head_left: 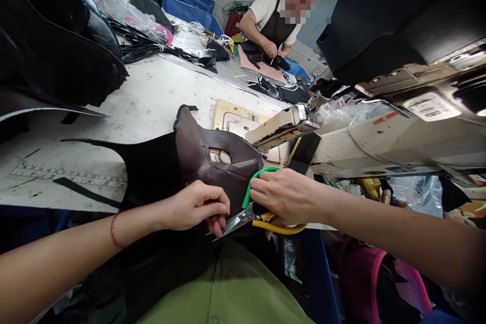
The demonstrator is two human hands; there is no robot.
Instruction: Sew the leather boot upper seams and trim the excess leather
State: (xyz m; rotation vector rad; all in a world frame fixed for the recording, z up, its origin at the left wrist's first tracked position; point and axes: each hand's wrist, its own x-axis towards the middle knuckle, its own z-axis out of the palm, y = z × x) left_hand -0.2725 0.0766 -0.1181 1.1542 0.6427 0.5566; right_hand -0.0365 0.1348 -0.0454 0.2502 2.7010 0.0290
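In the head view, my right hand [283,195] is closed around the handles of a pair of scissors [243,218], one loop green and the other yellow. The blades point left, their tips close under the fingers of my left hand [205,207]. That hand is pinched at the near edge of a dark brown leather piece [239,182]; the exact spot between its fingertips is hidden. Stitched seams and a cut-out slot show on the leather. A black part [152,162] of it spreads left over the white table [152,86].
A sewing machine [283,126] stands just beyond the leather, beside a dark phone-like slab [304,152]. Black leather pieces [64,45] are heaped at the left. Across the table a co-worker [273,25] handles a black piece. A pink basket [375,273] sits low at the right.
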